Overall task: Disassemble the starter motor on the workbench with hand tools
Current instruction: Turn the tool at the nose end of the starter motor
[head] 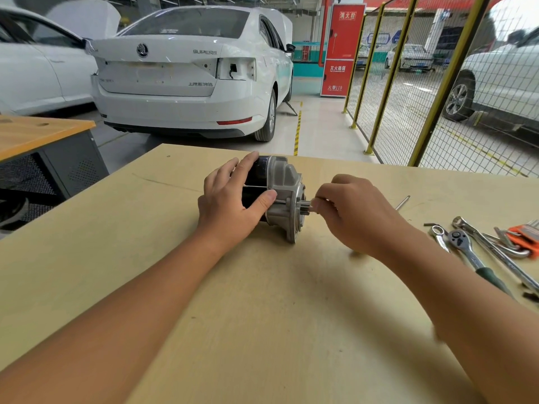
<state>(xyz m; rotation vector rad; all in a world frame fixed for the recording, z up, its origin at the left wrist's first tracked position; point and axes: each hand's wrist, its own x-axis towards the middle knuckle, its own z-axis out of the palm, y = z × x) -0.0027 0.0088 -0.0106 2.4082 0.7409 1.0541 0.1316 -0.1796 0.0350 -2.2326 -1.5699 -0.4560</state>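
Left hand (pixel 233 199) gripping starter motor (pixel 281 193), right hand (pixel 350 211) pinching pinion (pixel 306 206)

One starter motor (pixel 277 196), between the left hand (pixel 233 199) and right hand (pixel 353 211). Right of the right hand on the surface (pixel 262 301): one ratchet (pixel 466 249), two wrenches (pixel 440 237), one orange hex-key set (pixel 525 237), one loose rod (pixel 402 203). Two hands.
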